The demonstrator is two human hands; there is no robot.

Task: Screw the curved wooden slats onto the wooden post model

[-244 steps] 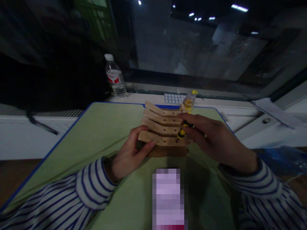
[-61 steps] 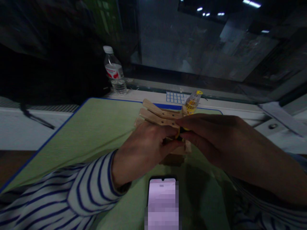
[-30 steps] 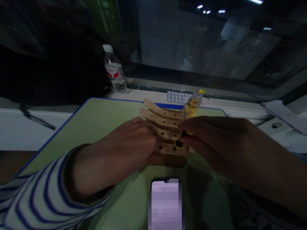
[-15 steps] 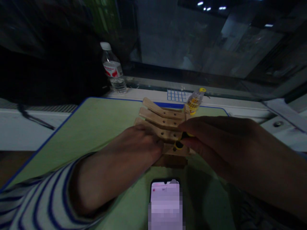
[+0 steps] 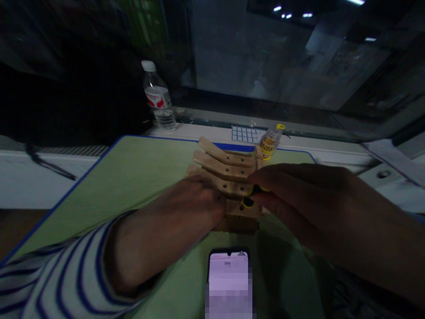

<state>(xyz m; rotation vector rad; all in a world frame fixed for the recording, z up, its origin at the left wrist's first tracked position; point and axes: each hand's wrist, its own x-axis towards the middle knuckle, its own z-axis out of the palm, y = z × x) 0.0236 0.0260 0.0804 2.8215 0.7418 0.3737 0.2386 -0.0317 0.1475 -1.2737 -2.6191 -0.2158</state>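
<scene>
You are working on a green mat (image 5: pixel 139 177) with a blue border, which covers most of the counter (image 5: pixel 199 131); a pale strip of the counter shows along the mat's far edge. In the middle of the mat sits the wooden slat rack (image 5: pixel 226 166), its angled slats stacked stepwise, each with small holes. Your left hand (image 5: pixel 195 199) lies over the left end of the lower slats. Its fingers are hidden, so you cannot tell whether it grips or only presses. Your right hand (image 5: pixel 299 195) is closed around a small yellow-and-black screwdriver (image 5: pixel 249 200), whose tip end meets the nearest slat beside your left hand. The two hands are close together over the rack, just apart.

Just in front of the rack, a phone (image 5: pixel 228 274) lies flat on the mat with its screen lit. Behind the rack, a small clear bottle with a yellow cap (image 5: pixel 269 141) leans, and a blue grid card (image 5: pixel 245 134) lies beside it on the pale strip. A water bottle (image 5: pixel 157 99) stands upright at the far left corner. Beyond the counter runs a dark window pane (image 5: pixel 265 66) that reflects ceiling lights. A white sheet (image 5: pixel 393 161) lies on the ledge to the right, and a black cable (image 5: pixel 46 163) trails on the left. The room is dim.
</scene>
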